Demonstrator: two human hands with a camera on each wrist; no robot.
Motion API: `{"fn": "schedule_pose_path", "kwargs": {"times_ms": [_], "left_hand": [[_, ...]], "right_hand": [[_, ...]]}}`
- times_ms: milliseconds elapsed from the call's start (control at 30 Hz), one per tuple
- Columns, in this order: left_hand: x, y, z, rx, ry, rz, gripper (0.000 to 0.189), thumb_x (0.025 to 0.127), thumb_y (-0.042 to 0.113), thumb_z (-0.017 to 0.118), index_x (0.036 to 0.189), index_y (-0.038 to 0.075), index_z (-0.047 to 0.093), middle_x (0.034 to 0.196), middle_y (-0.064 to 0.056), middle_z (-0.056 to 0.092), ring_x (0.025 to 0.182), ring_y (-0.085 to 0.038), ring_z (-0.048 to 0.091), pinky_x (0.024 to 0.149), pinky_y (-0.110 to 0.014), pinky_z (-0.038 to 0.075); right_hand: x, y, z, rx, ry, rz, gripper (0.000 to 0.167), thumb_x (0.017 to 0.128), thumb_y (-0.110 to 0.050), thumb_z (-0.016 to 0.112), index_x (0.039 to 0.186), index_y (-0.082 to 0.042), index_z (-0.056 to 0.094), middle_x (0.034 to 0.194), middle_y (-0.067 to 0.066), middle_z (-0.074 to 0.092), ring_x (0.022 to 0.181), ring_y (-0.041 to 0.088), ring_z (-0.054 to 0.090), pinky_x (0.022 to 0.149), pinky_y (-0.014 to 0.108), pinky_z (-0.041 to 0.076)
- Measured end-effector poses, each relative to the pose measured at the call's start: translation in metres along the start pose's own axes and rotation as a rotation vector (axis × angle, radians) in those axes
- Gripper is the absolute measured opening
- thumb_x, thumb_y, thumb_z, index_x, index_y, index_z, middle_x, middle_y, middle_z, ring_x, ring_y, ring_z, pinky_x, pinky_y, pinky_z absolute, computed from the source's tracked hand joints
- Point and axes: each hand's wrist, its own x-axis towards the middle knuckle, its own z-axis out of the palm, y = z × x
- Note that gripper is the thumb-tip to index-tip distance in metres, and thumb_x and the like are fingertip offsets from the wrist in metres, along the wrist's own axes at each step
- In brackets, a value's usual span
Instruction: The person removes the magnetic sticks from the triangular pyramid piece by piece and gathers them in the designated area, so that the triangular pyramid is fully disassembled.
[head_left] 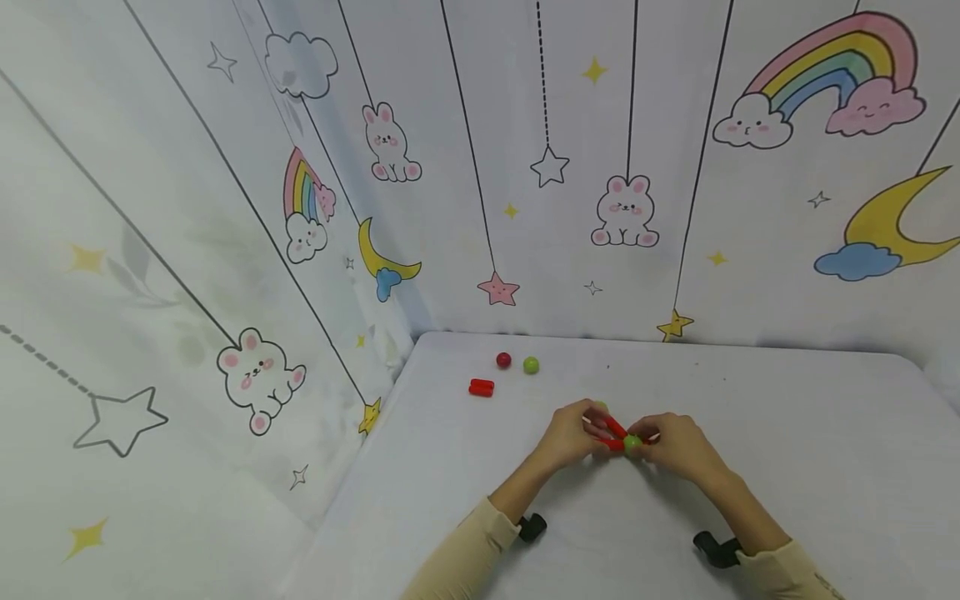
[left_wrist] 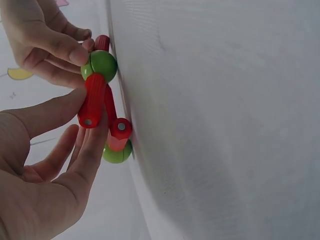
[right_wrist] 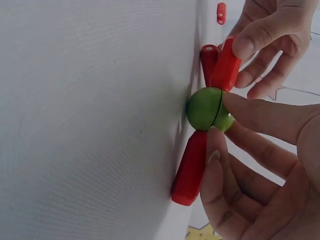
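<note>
Near the table's middle both hands work on a joined piece of red rods and green balls. My left hand (head_left: 567, 435) pinches a red rod (left_wrist: 92, 102) between thumb and fingers; a small metal disc shows at its end. That rod meets a green ball (right_wrist: 204, 107), which my right hand (head_left: 678, 447) pinches with thumb and fingertips. Another red rod (right_wrist: 190, 170) sticks out from the ball beside the right fingers. A further red rod (head_left: 617, 426) runs from this ball towards a second green ball (left_wrist: 117, 152) behind the left hand.
On the white table (head_left: 420, 467), at the back left, lie a red ball (head_left: 503, 360), a loose green ball (head_left: 531, 365) and two red rods (head_left: 482, 387) side by side. A patterned curtain (head_left: 465, 208) hangs along the table's back and left. Black mounts (head_left: 717, 550) sit at the wrists.
</note>
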Motion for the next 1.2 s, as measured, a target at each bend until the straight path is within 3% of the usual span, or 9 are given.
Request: {"fn": "schedule_pose_path", "kwargs": {"times_ms": [533,800,967,1067,1200], "left_hand": [[0.002,-0.002,-0.006,-0.087,0.029,-0.007,0.05,0.077,-0.012,0.086,0.122,0.001,0.069,0.104,-0.014,0.074,0.087,-0.019,0.077,0.069,-0.02,0.058],[0.002,-0.006,-0.009,-0.172,0.051,-0.029,0.052,0.072,-0.015,0.087,0.12,-0.003,0.069,0.103,-0.02,0.073,0.087,-0.028,0.078,0.07,-0.023,0.059],[0.001,-0.004,-0.009,-0.154,0.039,-0.061,0.05,0.074,-0.014,0.087,0.119,-0.001,0.069,0.102,-0.018,0.074,0.083,-0.02,0.077,0.069,-0.024,0.06],[0.002,-0.005,-0.015,-0.127,0.047,-0.077,0.049,0.075,-0.013,0.087,0.119,0.001,0.07,0.1,-0.013,0.074,0.081,-0.014,0.076,0.069,-0.024,0.059],[0.002,-0.007,-0.033,-0.098,0.104,-0.09,0.048,0.076,-0.011,0.087,0.118,0.005,0.071,0.097,-0.007,0.073,0.081,-0.011,0.074,0.071,-0.025,0.059]], "right_hand": [[0.001,0.001,0.004,-0.03,0.018,0.006,0.024,0.086,-0.019,0.086,0.105,-0.007,0.08,0.097,0.005,0.077,0.073,0.011,0.067,0.06,0.033,0.053],[0.001,-0.001,0.004,-0.026,0.009,-0.001,0.023,0.086,-0.02,0.086,0.105,-0.008,0.081,0.097,0.004,0.077,0.075,0.011,0.067,0.062,0.033,0.053],[0.001,0.0,0.005,-0.027,0.009,0.009,0.022,0.086,-0.019,0.086,0.105,-0.009,0.081,0.098,0.004,0.077,0.076,0.012,0.068,0.063,0.033,0.054],[0.001,0.001,0.003,-0.042,0.008,0.007,0.024,0.087,-0.019,0.085,0.107,-0.007,0.08,0.099,0.006,0.077,0.078,0.015,0.068,0.062,0.033,0.054],[-0.002,0.006,-0.003,-0.065,0.024,0.039,0.027,0.087,-0.018,0.084,0.11,-0.005,0.079,0.102,0.01,0.076,0.081,0.018,0.068,0.061,0.032,0.054]]}}
